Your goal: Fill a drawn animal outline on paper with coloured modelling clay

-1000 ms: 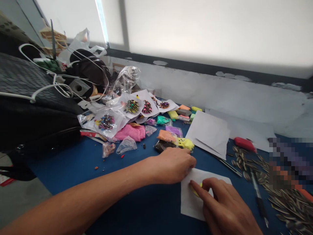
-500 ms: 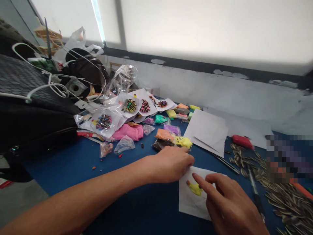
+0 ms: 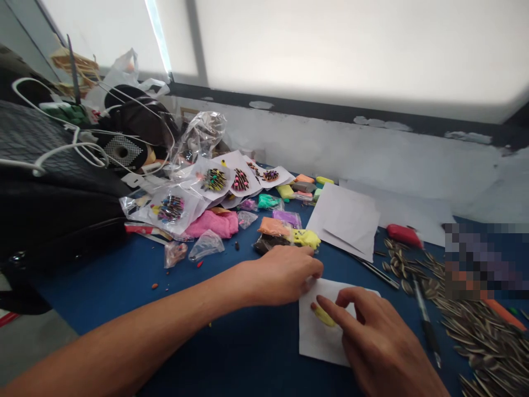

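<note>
Head view: right hand [image 3: 384,343] partly hides the yellow piece [image 3: 323,316].

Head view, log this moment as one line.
yellow piece: on white paper | left hand: at paper's corner | right hand: index finger at piece

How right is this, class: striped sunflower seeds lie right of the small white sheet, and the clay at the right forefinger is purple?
The colour is wrong: the head view shows yellow clay at the right forefinger. Striped sunflower seeds lie right of the small white sheet.
</note>
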### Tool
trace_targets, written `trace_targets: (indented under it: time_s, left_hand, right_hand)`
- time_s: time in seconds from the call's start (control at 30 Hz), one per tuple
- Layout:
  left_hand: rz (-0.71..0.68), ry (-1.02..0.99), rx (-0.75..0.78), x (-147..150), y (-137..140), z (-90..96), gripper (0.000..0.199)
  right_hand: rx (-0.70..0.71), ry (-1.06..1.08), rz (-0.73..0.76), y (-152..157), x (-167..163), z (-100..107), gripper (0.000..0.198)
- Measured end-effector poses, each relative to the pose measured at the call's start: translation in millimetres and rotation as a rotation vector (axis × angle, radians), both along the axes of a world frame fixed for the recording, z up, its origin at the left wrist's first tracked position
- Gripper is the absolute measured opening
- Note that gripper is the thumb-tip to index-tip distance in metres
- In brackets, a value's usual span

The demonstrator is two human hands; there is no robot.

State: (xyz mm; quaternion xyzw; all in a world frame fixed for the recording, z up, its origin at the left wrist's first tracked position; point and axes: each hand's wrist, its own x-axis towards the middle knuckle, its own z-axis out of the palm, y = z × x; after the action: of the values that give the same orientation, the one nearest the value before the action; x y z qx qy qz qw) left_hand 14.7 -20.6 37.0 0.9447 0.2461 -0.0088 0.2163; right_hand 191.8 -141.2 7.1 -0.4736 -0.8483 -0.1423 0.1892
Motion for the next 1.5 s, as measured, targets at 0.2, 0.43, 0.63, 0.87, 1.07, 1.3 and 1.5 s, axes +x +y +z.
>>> trace_targets:
  time_s: [0.2,0.43,0.63,0.87,1.07,1.3,1.5]
  left_hand:
    - [-0.003,0.007,0.009,1,-1,3.0,0.016]
    - [-0.015,-0.009,0.036,1,-2,3.1,0.015]
    - [0.004,-0.064,0.091,-4,6,-2.5,0.012]
    - [0.02,-0.053,0.078,-3,8,-0.9,0.006]
    - [0.034,-0.064,0.074,-2,7,-0.8,0.004]
    - [0.024,-0.044,0.064,0,6,-2.8,0.009]
    - [0.024,-0.029,0.084,-1,4,-1.4,0.011]
  right_hand:
    - [-0.106,-0.014,0.009,-4,0,-6,0.046]
    - [-0.036,0.024,0.014,-3,0,4,0.044]
    - [-0.001,0.025,-0.245,9,35,5,0.027]
    - [-0.042,-0.021,-0.302,14,53,-5,0.025]
    - [-0.098,0.0,-0.338,11,53,-5,0.021]
    - [-0.15,0.037,-0.352,9,56,-9,0.02]
    - [-0.16,0.037,-0.35,9,55,-13,0.018]
